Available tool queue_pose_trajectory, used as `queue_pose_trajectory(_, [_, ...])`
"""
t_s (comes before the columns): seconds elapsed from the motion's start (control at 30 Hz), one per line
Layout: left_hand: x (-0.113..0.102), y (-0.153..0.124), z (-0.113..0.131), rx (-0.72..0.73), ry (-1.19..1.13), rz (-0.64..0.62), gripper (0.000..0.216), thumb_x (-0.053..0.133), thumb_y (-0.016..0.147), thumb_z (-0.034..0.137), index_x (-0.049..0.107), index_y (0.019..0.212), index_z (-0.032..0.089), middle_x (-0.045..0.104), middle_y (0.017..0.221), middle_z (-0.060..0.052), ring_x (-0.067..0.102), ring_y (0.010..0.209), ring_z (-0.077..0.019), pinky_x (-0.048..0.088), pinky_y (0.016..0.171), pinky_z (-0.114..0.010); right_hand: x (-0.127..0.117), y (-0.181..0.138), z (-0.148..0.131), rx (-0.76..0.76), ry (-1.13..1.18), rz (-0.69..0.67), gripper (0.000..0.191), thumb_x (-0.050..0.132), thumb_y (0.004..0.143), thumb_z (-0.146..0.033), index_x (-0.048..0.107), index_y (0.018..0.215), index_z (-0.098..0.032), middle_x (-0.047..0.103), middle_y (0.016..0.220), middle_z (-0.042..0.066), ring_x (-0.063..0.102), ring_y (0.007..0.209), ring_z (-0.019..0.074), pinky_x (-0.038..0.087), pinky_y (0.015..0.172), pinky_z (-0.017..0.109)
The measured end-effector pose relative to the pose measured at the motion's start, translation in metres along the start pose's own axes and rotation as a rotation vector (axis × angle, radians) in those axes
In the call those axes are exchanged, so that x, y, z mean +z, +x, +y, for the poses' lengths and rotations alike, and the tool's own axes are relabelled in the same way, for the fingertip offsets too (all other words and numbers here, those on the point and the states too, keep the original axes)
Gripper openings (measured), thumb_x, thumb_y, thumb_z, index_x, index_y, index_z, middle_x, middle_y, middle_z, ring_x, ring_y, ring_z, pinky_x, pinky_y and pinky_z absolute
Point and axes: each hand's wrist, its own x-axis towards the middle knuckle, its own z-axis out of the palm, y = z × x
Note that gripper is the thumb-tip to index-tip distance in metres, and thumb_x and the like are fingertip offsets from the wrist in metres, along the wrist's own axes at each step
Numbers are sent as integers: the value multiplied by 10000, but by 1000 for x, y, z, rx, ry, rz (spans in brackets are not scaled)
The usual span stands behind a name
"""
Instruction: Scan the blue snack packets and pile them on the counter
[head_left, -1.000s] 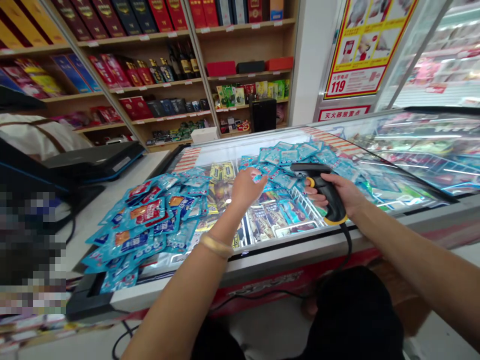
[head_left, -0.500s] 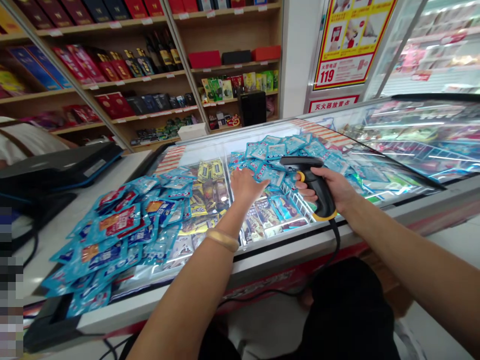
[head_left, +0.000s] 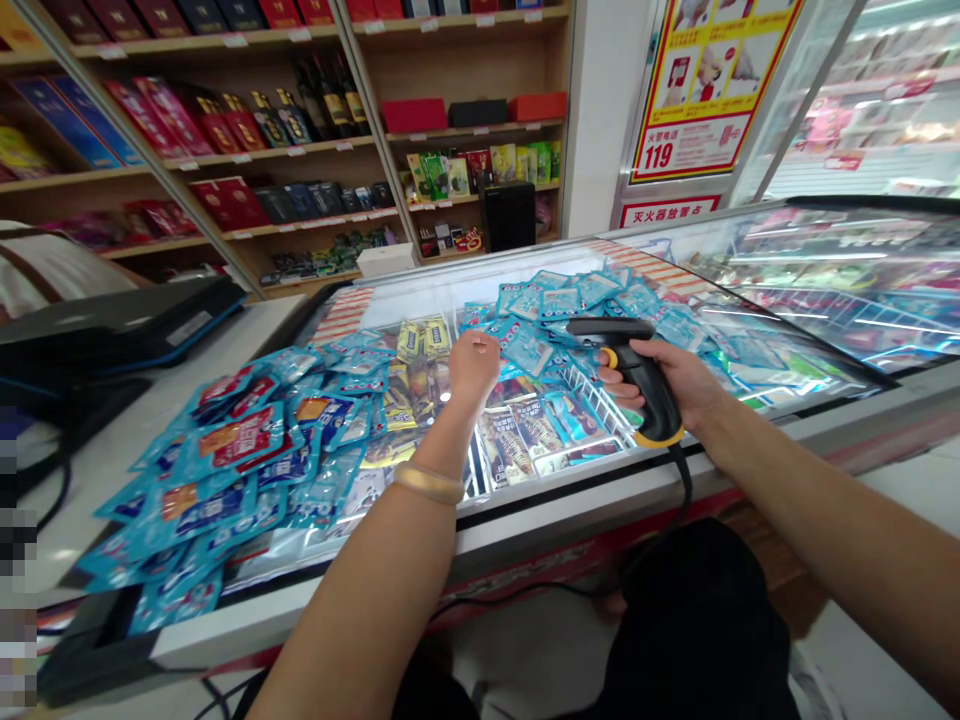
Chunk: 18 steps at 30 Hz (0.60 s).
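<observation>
My right hand (head_left: 660,385) grips a black-and-yellow barcode scanner (head_left: 649,385) by its handle, its head pointing left over the freezer. My left hand (head_left: 474,368), a gold bangle on its wrist, is above the glass at the near left edge of a loose pile of blue snack packets (head_left: 559,302). Its fingers are curled closed and turned away, so I cannot make out what they hold, if anything. A second heap of blue packets (head_left: 232,440), some with red or dark-blue fronts, lies on the left end of the freezer lid.
The glass-topped chest freezer (head_left: 540,510) shows wrapped ice creams (head_left: 517,440) beneath. A black terminal (head_left: 150,320) stands on the counter at left, with part of a person in white (head_left: 67,270) behind. The scanner's cable (head_left: 682,480) hangs over the front edge. Stocked shelves (head_left: 300,150) line the back.
My left hand has drawn slightly left, and its outstretched thumb and fingers have closed into a curl. My right hand still holds the scanner in nearly the same place.
</observation>
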Motion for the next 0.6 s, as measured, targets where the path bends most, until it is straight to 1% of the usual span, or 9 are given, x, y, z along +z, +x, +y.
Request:
queue_pose_trajectory(0.1, [-5,-2,6,-58,-172,13,32,540,838,213,543,807,204,580,638,27,600,520,-145,530,548,-291,1,0,1,15,-14,-28,177,616,793,-289,538,912,-184,517,711,29,422,539,121,376,444,216])
queue_pose_trajectory(0.17, [-7,-4,10,-31,-189,28,40,545,842,202,535,804,204,537,605,49,556,470,-127,498,487,-262,1,-1,2,36,-26,-50,194,634,782,-289,536,909,-180,529,715,30,429,538,117,377,447,213])
queue_pose_trajectory(0.27, [-8,-5,13,15,-156,34,69,550,844,181,528,782,203,508,587,61,492,416,-105,426,415,-225,0,-1,4,66,-49,-91,220,660,770,-301,533,895,-171,545,721,34,442,533,110,377,451,211])
queue_pose_trajectory(0.37, [-7,-5,12,39,-136,28,92,542,851,173,523,766,202,509,597,62,444,383,-89,376,384,-214,-2,-2,5,94,-71,-116,218,662,776,-309,532,873,-163,554,725,36,453,531,106,378,450,213])
queue_pose_trajectory(0.47, [-7,-5,12,46,-132,22,87,538,859,181,527,775,202,524,615,61,434,377,-83,371,391,-215,-3,-2,5,124,-79,-115,204,657,787,-302,547,876,-155,562,730,40,463,536,108,379,445,214])
queue_pose_trajectory(0.6, [-7,-5,12,42,-157,17,87,531,859,172,529,778,202,522,614,62,425,375,-84,369,392,-217,-4,-2,6,150,-89,-113,235,679,786,-308,581,915,-138,566,740,41,477,544,103,386,444,205])
